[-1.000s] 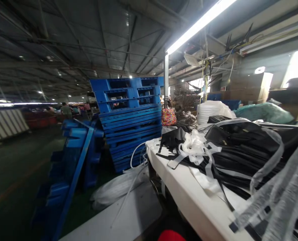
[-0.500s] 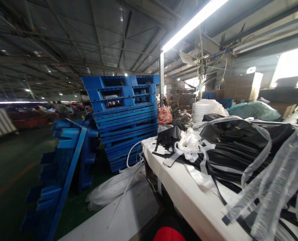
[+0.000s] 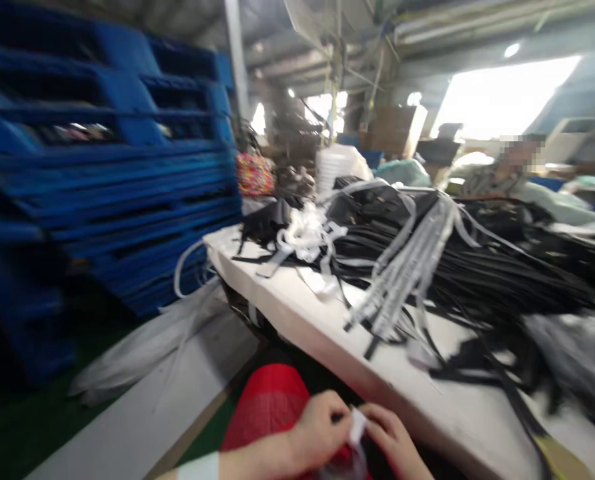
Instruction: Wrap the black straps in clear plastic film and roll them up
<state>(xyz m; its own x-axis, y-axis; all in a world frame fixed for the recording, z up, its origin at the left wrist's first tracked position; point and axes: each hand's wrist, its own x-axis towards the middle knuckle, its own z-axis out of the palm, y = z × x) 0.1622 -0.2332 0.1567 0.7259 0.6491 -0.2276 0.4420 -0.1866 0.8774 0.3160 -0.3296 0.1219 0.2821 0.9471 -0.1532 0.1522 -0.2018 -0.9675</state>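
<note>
Low at the bottom of the view, my left hand [image 3: 321, 428] and my right hand [image 3: 393, 437] meet in front of the table edge, over red clothing [image 3: 272, 393]. Between their fingertips is a small white strip [image 3: 357, 425], pinched from both sides. Its lower part hangs down and looks translucent; blur hides what exactly it is. The white table [image 3: 297, 317] beside my hands carries long clear plastic-wrapped straps [image 3: 407, 273], a tangle of white ribbon [image 3: 305, 233] and stacked black pieces [image 3: 457, 280].
Blue pallets [image 3: 142, 173] are stacked at the left. A wrapped plastic bundle [image 3: 142, 353] lies on the floor beside a pale board [image 3: 127, 427]. A colourful bag [image 3: 254, 175] is behind the table. Another person [image 3: 497, 177] is at the far right side.
The view has swung right and down. Both my hands have come into sight with the white strip between them, and a person now shows at the far right.
</note>
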